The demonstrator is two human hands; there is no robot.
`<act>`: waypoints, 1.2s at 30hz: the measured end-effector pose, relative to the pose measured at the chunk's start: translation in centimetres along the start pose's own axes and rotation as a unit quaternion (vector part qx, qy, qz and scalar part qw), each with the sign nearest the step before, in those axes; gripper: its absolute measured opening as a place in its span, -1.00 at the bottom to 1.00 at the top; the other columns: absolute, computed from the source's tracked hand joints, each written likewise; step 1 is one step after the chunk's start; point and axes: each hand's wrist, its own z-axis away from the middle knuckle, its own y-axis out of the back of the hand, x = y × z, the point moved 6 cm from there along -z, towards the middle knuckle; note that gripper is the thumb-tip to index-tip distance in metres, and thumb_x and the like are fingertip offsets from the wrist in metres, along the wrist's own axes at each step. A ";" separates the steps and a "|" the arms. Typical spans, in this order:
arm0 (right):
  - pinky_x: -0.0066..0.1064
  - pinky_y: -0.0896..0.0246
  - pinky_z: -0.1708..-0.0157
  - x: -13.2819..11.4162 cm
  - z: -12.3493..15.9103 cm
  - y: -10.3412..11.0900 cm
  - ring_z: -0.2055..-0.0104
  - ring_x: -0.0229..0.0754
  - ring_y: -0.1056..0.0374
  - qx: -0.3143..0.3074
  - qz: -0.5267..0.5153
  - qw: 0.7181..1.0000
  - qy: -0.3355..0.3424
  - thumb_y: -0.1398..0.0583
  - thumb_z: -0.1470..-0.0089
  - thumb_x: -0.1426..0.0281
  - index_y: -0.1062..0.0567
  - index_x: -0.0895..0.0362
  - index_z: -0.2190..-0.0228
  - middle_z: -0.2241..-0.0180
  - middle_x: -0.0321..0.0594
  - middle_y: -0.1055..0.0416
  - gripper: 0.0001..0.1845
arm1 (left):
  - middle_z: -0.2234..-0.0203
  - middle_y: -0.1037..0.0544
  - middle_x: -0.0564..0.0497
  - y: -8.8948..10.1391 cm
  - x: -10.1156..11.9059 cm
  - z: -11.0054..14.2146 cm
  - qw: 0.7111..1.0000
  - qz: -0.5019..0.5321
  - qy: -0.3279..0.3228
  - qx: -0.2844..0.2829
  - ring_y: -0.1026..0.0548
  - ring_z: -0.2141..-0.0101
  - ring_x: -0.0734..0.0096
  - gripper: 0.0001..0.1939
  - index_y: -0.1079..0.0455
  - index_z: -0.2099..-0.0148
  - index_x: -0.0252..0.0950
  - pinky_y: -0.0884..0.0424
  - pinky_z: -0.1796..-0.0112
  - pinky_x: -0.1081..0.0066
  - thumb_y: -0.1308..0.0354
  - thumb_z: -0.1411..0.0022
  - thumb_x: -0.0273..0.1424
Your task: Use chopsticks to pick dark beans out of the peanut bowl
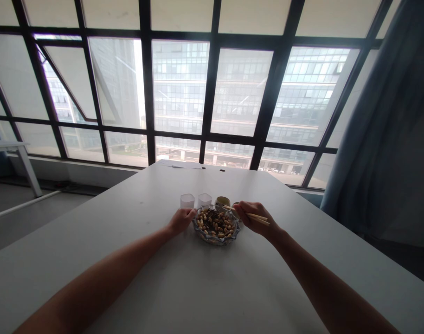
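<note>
A glass bowl (215, 240) with a wavy rim stands on the white table, full of peanuts (217, 227) in their shells and dark, thin pieces. My left hand (182, 221) grips the bowl's left rim, its fingers closed at the edge. Wooden chopsticks (260, 218) are held in my right hand (255, 217), just right of the bowl. Their tips reach left over the far rim; whether they pinch anything is too small to tell. Behind the bowl are two translucent cups (187, 200) and a yellowish-green round container (222, 201). Another small container is mostly hidden by my right hand.
The white table (145, 278) stretches away to the windows. Papers (182, 164) lie at its far end, near two dark round holes. A blue curtain (372, 130) hangs at the right, and another white table (10, 146) stands at the left.
</note>
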 end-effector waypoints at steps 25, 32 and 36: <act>-0.36 0.06 0.59 -0.3 -0.2 1.2 0.65 -0.29 0.03 0.044 -0.019 0.999 -0.010 -0.10 -0.24 0.01 -0.23 0.05 0.65 0.68 -0.33 -0.15 -0.45 | 0.00 -0.43 -0.20 4.8 -0.5 -0.4 0.947 -0.174 -0.135 0.234 -0.39 -0.03 0.10 -0.63 -0.32 -0.01 -0.29 -0.30 -0.06 0.14 -0.12 -0.19 -0.24; -0.34 0.08 0.58 -0.3 -0.1 1.0 0.64 -0.28 0.02 0.034 -0.009 0.999 -0.001 -0.04 -0.29 0.04 -0.20 0.04 0.62 0.67 -0.34 -0.13 -0.48 | 0.08 -0.52 -0.18 4.0 -4.2 -2.2 0.977 -0.151 -0.097 0.119 -0.47 0.01 0.09 -0.73 -0.37 0.16 -0.27 -0.38 -0.03 0.08 -0.24 -0.09 -0.31; -0.36 0.08 0.59 -0.3 0.0 1.0 0.65 -0.30 0.01 0.033 0.006 0.999 0.021 -0.03 -0.32 0.11 -0.19 0.05 0.61 0.67 -0.35 -0.15 -0.50 | 0.04 -0.49 -0.17 4.2 -3.1 -1.6 0.974 -0.133 -0.115 0.145 -0.47 0.02 0.12 -0.84 -0.35 0.28 -0.27 -0.47 0.10 0.17 -0.22 -0.12 -0.32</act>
